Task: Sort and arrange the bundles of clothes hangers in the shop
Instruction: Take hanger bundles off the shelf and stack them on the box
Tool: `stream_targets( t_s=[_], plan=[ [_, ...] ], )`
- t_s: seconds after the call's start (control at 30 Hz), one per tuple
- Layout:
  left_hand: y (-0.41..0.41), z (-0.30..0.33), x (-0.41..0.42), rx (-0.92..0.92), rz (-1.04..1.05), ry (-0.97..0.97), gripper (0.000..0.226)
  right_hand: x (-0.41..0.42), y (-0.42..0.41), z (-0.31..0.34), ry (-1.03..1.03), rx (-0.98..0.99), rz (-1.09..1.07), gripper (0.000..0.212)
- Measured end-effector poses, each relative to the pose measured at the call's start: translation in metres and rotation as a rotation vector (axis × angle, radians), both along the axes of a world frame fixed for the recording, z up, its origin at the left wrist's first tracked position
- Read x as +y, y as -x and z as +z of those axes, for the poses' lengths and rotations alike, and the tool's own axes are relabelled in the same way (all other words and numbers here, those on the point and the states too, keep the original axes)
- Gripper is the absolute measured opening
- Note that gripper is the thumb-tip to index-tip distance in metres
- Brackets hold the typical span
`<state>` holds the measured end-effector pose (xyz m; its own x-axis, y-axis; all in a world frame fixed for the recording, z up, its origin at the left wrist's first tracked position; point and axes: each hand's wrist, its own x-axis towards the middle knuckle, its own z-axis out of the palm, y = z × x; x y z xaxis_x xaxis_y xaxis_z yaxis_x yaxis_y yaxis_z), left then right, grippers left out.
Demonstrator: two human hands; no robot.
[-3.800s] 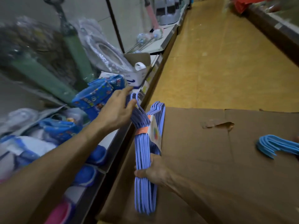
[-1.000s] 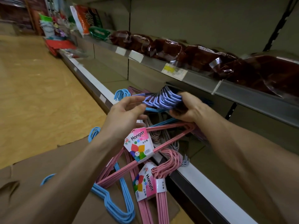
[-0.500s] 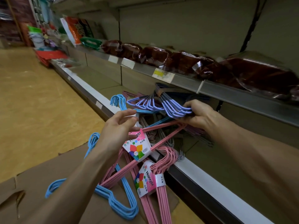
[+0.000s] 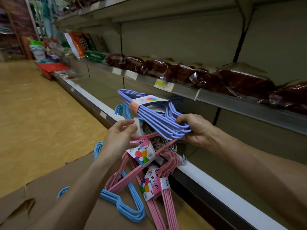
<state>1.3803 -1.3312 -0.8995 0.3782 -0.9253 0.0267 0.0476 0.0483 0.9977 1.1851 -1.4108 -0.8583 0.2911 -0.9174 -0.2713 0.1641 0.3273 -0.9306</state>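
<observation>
My right hand [image 4: 196, 128] grips one corner of a purple hanger bundle [image 4: 154, 113] with an orange and white label, held level above the bottom shelf [image 4: 207, 178]. My left hand [image 4: 119, 138] hovers just left of it, fingers loosely curled, touching the label of a pink hanger bundle [image 4: 141, 151]. A second pink hanger bundle [image 4: 162, 196] leans against the shelf's front edge. A light blue hanger bundle [image 4: 129, 208] lies on flattened cardboard [image 4: 49, 196] below my left forearm. More light blue hooks [image 4: 122, 110] stick up behind the purple bundle.
The shelf above [image 4: 216, 97] carries dark red plastic-wrapped packs [image 4: 240, 82] with price tags along its rail. Further down the aisle stand a green basket [image 4: 94, 56], orange packets [image 4: 79, 44] and red trays [image 4: 51, 67]. Yellow-brown floor [image 4: 33, 105] runs on the left.
My right hand has swung the purple bundle round so it lies flat with its label up, shifting my grip from its hooks to a corner. My left hand stayed near the pink bundle's label.
</observation>
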Motion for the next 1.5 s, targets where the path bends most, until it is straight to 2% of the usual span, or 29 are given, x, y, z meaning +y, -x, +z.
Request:
stream_targets(
  t_s=[0.17, 0.3, 0.4, 0.5, 0.57, 0.7, 0.83, 0.9, 1.0, 1.1, 1.23, 1.3, 1.4, 1.5],
  plan=[
    [-0.025, 0.001, 0.009, 0.233, 0.095, -0.052, 0.036, 0.012, -0.029, -0.001, 0.008, -0.067, 0.135, 0.021],
    [-0.053, 0.007, 0.018, 0.321, 0.183, -0.050, 0.046, 0.021, -0.052, -0.006, 0.015, -0.081, 0.254, 0.020],
    [-0.076, 0.012, 0.030, 0.390, 0.251, -0.022, 0.043, 0.033, -0.067, -0.010, 0.054, -0.044, 0.373, 0.039],
    [-0.101, 0.016, 0.048, 0.463, 0.298, 0.032, 0.035, 0.044, -0.086, -0.016, 0.099, -0.009, 0.510, 0.027],
    [-0.117, 0.017, 0.059, 0.555, 0.340, 0.073, 0.031, 0.049, -0.101, -0.020, 0.128, 0.022, 0.570, 0.035],
    [-0.154, 0.019, 0.080, 0.661, 0.412, 0.177, 0.048, 0.066, -0.125, -0.025, 0.201, 0.009, 0.727, 0.033],
    [-0.183, 0.008, 0.101, 0.743, 0.542, 0.275, 0.055, 0.076, -0.147, -0.027, 0.220, -0.039, 0.832, 0.041],
    [-0.192, 0.004, 0.109, 0.723, 0.578, 0.321, 0.056, 0.081, -0.157, -0.028, 0.217, -0.048, 0.882, 0.043],
    [-0.201, 0.002, 0.122, 0.677, 0.603, 0.367, 0.044, 0.081, -0.175, -0.032, 0.084, -0.103, 0.938, 0.045],
    [-0.203, -0.003, 0.133, 0.659, 0.583, 0.382, 0.027, 0.086, -0.199, -0.031, -0.031, -0.039, 1.016, 0.026],
    [-0.196, -0.006, 0.144, 0.596, 0.522, 0.374, 0.017, 0.097, -0.229, -0.033, -0.115, -0.046, 1.065, 0.017],
    [-0.196, -0.006, 0.150, 0.535, 0.520, 0.366, 0.018, 0.103, -0.242, -0.037, -0.135, -0.026, 1.034, 0.015],
    [-0.197, -0.008, 0.158, 0.433, 0.507, 0.330, 0.023, 0.113, -0.256, -0.047, -0.139, 0.053, 0.915, 0.028],
    [-0.203, -0.011, 0.163, 0.360, 0.484, 0.292, 0.041, 0.120, -0.262, -0.055, -0.107, 0.040, 0.852, 0.031]
  ],
)
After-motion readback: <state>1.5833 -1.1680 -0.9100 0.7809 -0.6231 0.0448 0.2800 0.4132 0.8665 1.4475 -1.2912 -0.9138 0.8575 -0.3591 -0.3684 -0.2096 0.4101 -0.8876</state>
